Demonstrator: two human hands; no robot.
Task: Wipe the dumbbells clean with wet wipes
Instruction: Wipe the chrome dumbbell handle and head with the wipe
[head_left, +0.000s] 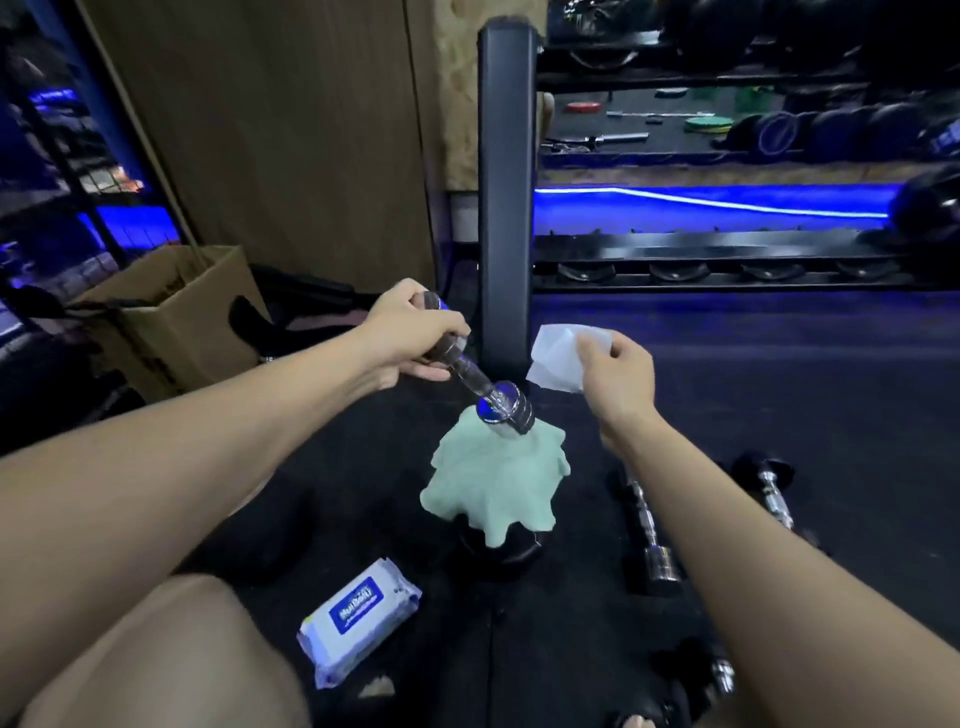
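The left hand (410, 332) grips one end of a shiny dumbbell (467, 371), tilted over a green cloth (498, 483) on the floor. The right hand (618, 374) pinches a wet wipe (558, 358) just beside it. The heavy dumbbell could slip and drop. Other dumbbells (649, 525) crowd the floor's right side; the wipe pack (358, 621) lies nearer the knee.

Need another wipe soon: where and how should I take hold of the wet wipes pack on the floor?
Judging from its pose, grip the wet wipes pack across its narrow width, coming straight down from above. It lies flat on the mat, label up, long axis running diagonally, with both long edges free. The left hand holds the dumbbell and the right hand pinches a wipe, so one must free up first.
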